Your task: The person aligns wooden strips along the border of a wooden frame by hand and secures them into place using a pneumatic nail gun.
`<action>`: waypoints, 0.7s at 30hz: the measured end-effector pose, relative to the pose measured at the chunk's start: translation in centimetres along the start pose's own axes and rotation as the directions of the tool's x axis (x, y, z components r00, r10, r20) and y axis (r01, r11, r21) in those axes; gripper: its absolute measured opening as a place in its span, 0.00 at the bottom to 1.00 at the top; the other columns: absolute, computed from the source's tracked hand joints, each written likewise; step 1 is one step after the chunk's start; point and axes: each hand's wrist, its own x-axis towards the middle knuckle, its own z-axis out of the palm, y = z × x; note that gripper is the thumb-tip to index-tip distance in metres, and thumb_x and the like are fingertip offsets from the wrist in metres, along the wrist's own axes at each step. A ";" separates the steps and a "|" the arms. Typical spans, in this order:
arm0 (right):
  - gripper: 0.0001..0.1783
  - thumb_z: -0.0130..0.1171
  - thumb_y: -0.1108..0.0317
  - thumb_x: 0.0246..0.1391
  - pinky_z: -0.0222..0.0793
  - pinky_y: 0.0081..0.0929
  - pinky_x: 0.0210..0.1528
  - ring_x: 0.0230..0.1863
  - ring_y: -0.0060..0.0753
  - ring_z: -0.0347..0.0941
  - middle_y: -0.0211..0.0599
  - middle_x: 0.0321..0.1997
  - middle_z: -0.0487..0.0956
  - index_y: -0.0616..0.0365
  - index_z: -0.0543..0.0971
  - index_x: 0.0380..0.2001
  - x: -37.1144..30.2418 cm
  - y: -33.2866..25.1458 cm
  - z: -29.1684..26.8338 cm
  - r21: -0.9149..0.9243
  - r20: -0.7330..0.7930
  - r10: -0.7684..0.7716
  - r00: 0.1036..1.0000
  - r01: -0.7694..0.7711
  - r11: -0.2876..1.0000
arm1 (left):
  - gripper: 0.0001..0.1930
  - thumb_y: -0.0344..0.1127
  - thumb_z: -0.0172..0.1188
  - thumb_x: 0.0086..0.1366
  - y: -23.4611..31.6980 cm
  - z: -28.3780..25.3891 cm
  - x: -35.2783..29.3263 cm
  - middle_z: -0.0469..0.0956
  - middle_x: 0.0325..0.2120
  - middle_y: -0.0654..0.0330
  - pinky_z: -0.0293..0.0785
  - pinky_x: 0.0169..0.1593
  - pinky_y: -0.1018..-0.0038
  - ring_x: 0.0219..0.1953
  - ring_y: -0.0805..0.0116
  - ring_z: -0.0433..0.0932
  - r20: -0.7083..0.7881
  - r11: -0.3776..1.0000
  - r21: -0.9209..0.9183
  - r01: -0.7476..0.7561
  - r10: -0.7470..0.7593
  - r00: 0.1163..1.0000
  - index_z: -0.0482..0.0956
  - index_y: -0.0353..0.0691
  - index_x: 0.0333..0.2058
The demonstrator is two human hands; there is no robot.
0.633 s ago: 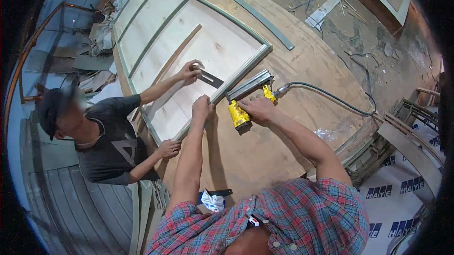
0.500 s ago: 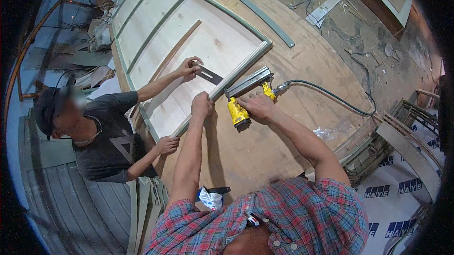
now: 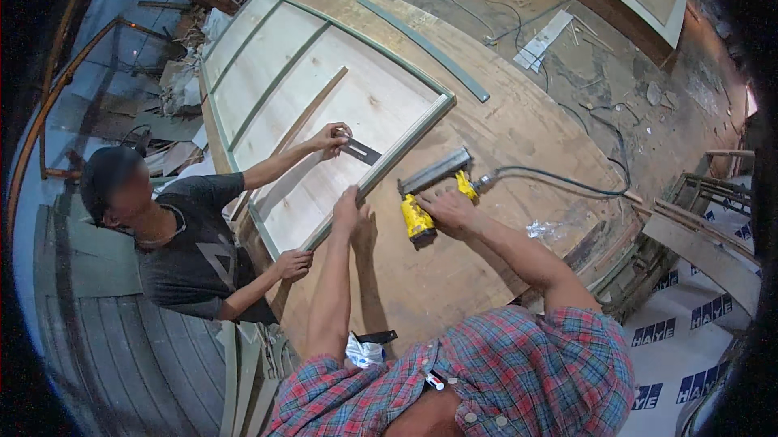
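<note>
My left hand (image 3: 348, 212) grips the near long edge of a pale wooden panel (image 3: 312, 202) with a green frame and crosswise ribs, fingers wrapped over the rim. My right hand (image 3: 450, 208) is closed around a yellow pneumatic nail gun (image 3: 419, 220), just right of that edge. The gun lies low over the table on its side, its grey magazine pointing away from me and a black air hose (image 3: 559, 180) joined to it. Across from me, a co-worker's hand (image 3: 332, 139) holds a dark flat slotted strip (image 3: 362, 151) against the panel; their other hand (image 3: 292, 264) holds the panel's near corner.
The wooden worktable (image 3: 519, 145) carries a loose green strip (image 3: 425, 48) beyond the panel and crumpled clear plastic (image 3: 545, 229) to the right. A loose brown batten (image 3: 312, 109) lies across the panel. A white-and-blue packet (image 3: 365, 351) is close to my body. Cables and scraps litter the floor.
The view has shifted, so everything sits a little lower. The nail gun is slightly farther from the panel's edge. Both my hands keep their holds, and the co-worker's hands stay in place.
</note>
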 end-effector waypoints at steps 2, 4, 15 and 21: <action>0.27 0.52 0.63 0.58 0.74 0.43 0.48 0.45 0.43 0.79 0.36 0.53 0.76 0.53 0.66 0.62 -4.4 0.1 1.9 -0.034 -0.058 0.045 0.997 -0.047 0.998 | 0.19 0.36 0.63 0.57 2.0 1.4 -5.7 0.77 0.43 0.41 0.71 0.52 0.55 0.50 0.41 0.74 -0.048 0.993 -0.063 0.103 -0.106 0.993 0.75 0.34 0.46; 0.28 0.53 0.63 0.57 0.74 0.44 0.45 0.45 0.42 0.79 0.35 0.54 0.75 0.53 0.66 0.61 -8.5 0.5 4.4 -0.101 -0.053 0.093 0.994 -0.098 0.990 | 0.22 0.38 0.64 0.57 3.5 2.6 -11.7 0.76 0.47 0.42 0.70 0.54 0.56 0.52 0.42 0.73 0.060 0.963 -0.104 0.249 -0.243 0.968 0.75 0.36 0.49; 0.27 0.49 0.65 0.58 0.66 0.43 0.55 0.58 0.40 0.72 0.32 0.67 0.69 0.47 0.66 0.62 -14.2 -1.1 4.6 -0.206 -0.076 0.171 0.982 -0.183 0.961 | 0.23 0.41 0.61 0.57 7.4 5.7 -26.8 0.73 0.56 0.46 0.52 0.68 0.54 0.61 0.49 0.68 0.038 0.974 -0.035 0.225 -0.223 0.974 0.78 0.37 0.51; 0.35 0.52 0.67 0.56 0.61 0.42 0.61 0.60 0.43 0.68 0.39 0.70 0.64 0.48 0.60 0.68 -16.8 -1.7 6.3 -0.287 -0.194 0.186 0.963 -0.237 0.928 | 0.23 0.41 0.59 0.57 6.5 7.2 -28.1 0.74 0.55 0.48 0.53 0.68 0.54 0.60 0.51 0.69 0.009 0.972 -0.007 0.237 -0.237 0.972 0.78 0.38 0.51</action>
